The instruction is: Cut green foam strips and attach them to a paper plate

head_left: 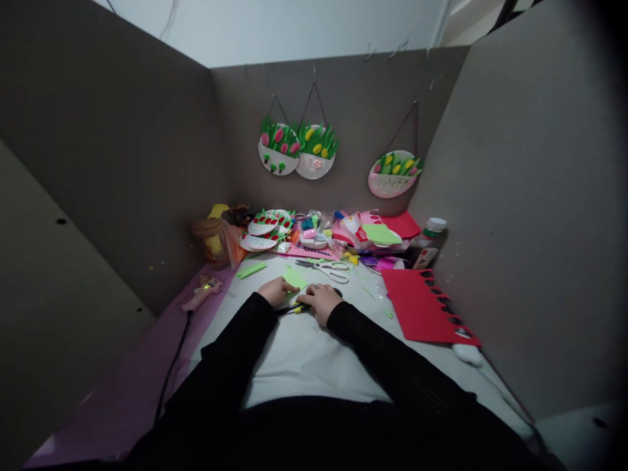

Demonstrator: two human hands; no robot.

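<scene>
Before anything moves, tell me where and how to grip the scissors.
Best, it seems, by the white handles, coming from the right: the scissors lie with their blades pointing left, so that approach avoids them.

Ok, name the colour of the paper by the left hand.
The paper is light green; head view.

On the table [314, 373], a paper piece [295, 277] lies at the fingertips of the left hand [275, 290], scissors [330, 268] just behind it, paper strips [251, 270] and then a glue gun [202, 296] to its left. What may be a cutter [289, 309] lies between left hand and right hand [321, 302]; farther right lies a sheet [415, 309], a bottle [434, 228] behind it. Craft plates [259, 243] rest at the back, below hanging plates [279, 161].
</scene>
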